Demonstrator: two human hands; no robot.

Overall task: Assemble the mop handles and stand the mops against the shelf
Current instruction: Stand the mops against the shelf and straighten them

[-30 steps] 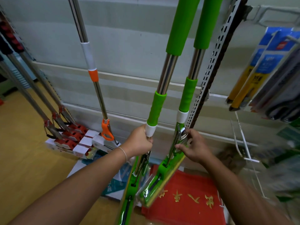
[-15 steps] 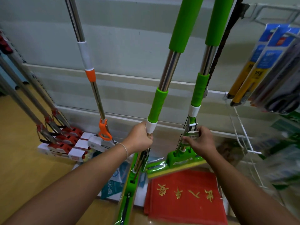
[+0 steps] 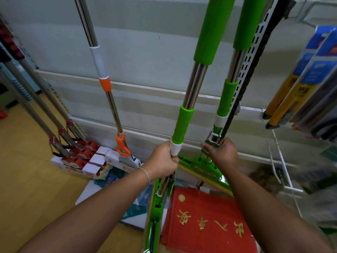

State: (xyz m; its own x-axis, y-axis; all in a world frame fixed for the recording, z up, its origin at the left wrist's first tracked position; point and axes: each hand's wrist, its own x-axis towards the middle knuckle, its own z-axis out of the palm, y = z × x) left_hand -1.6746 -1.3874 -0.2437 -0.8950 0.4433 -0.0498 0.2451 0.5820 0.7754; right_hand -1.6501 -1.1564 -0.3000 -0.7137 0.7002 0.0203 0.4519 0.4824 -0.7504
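Two green mops stand upright before the grey shelf back panel (image 3: 145, 52). My left hand (image 3: 162, 161) grips the left green mop (image 3: 195, 84) just below its white collar; its head points toward me at the floor. My right hand (image 3: 221, 152) holds the metal wringer lever at the base of the right green mop (image 3: 228, 95). That mop's shaft leans along the perforated shelf upright (image 3: 249, 57), and its green head (image 3: 202, 167) lies crosswise on the low shelf.
An orange-collared mop (image 3: 105, 84) leans on the panel to the left, with several red-clamped mops (image 3: 60, 136) beyond it over boxes. A red mat (image 3: 206, 221) lies below. Packaged goods (image 3: 300, 84) hang at the right on wire hooks.
The right mop has swung upright and moved right against the perforated upright, its head turning crosswise. My right hand rose with it. My left hand kept its hold on the left mop.
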